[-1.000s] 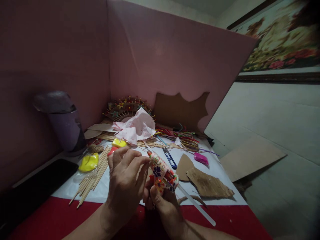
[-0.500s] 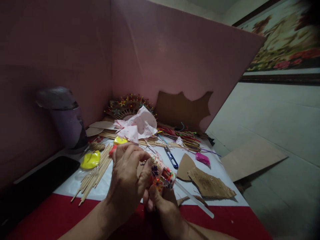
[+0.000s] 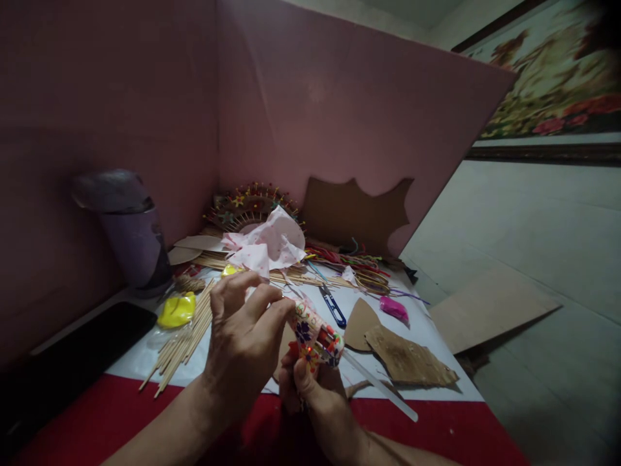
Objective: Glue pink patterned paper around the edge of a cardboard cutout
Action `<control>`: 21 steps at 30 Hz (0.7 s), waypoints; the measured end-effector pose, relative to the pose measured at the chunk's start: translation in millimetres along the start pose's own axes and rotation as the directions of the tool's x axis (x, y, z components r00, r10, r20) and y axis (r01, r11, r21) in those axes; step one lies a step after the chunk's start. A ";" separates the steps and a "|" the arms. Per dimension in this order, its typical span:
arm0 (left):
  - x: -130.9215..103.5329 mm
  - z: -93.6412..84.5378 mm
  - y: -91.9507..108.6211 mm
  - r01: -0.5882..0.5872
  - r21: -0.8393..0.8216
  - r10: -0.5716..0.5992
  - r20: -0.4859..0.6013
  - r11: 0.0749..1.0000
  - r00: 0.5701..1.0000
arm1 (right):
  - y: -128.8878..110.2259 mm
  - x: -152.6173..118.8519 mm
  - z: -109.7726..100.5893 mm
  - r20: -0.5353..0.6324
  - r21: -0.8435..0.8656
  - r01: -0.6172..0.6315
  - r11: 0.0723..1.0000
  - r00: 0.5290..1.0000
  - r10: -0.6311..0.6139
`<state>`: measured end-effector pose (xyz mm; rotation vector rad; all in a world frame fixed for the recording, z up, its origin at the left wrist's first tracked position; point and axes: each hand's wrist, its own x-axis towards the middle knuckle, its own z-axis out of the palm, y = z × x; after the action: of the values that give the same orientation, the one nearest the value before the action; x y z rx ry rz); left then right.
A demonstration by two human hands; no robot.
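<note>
My right hand (image 3: 327,401) is wrapped round the handle of a patterned glue gun (image 3: 310,333), which has a small red light. A translucent glue stick (image 3: 383,388) sticks out of its back toward the lower right. My left hand (image 3: 247,336) is at the gun's front end, its fingers bent and pressed together; whatever they hold is hidden. Behind my hands, a brown cardboard piece (image 3: 286,349) is partly visible. Blue thread snips (image 3: 332,307) lie on the white sheet beyond the gun.
Bamboo sticks (image 3: 187,343), yellow clay (image 3: 176,310) and a black phone (image 3: 97,340) lie at left, near a purple tumbler (image 3: 136,246). Cardboard scraps (image 3: 410,356) and pink clay (image 3: 394,309) are at right. Pink cloth (image 3: 272,243) lies behind.
My left hand has shifted slightly left, and its fingers have bent differently. The glue gun has moved slightly to the right. A red item near the left fingers is no longer visible there.
</note>
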<state>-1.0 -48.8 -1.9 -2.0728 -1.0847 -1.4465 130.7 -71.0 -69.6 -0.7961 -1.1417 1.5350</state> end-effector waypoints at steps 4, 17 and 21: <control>-1.5 -2.4 -0.6 -0.082 0.062 0.083 -0.014 0.995 0.996 | 0.8 -7.4 -3.4 0.043 -0.088 0.006 0.996 0.999 -0.002; -0.2 -1.1 -7.1 0.008 0.160 -0.009 0.007 0.987 1.000 | 0.6 -10.8 -3.8 0.093 -0.245 0.062 0.968 0.995 -0.040; 4.1 -5.5 -10.6 0.098 0.083 -0.095 -0.044 0.992 0.995 | 5.1 -9.0 -4.5 0.057 -0.190 0.044 0.981 0.998 -0.033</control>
<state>-11.9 -44.4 2.8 -1.9492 -1.2246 -1.4536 135.4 -78.7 -76.5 -0.8601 -1.3520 1.4362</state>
